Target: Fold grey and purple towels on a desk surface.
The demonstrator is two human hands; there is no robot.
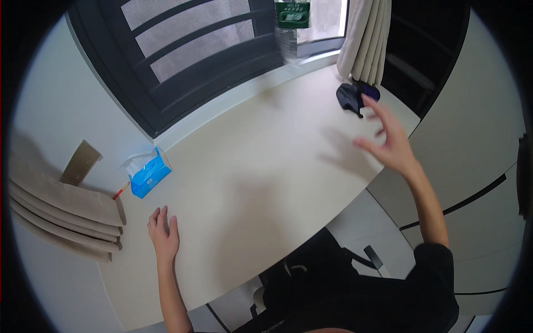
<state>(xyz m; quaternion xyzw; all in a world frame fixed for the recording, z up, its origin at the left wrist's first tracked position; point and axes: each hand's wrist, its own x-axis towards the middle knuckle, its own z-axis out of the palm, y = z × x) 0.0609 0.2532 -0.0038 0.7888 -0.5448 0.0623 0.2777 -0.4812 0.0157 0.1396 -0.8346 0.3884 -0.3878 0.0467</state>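
My right hand (pixel 391 141) is raised over the right end of the pale desk (pixel 233 154), fingers spread and holding nothing. Just beyond its fingertips lies a dark, crumpled fabric item (pixel 350 98). A clear plastic bottle (pixel 287 39) with a green label appears blurred in front of the window, away from both hands. Its top is cut off by the picture's edge, and it seems to be above the desk, over a faint shadow. My left hand (pixel 164 237) rests on the desk's left part, thumb apart, with nothing in it. Beyond it stands a blue tissue pack (pixel 150 177).
A thin red-and-cream stick (pixel 121 190) lies beside the tissue pack. Beige curtains hang at left (pixel 62 212) and right (pixel 364 41). A dark-framed window (pixel 208 62) borders the far edge. Pale cabinets (pixel 454 137) stand to the right.
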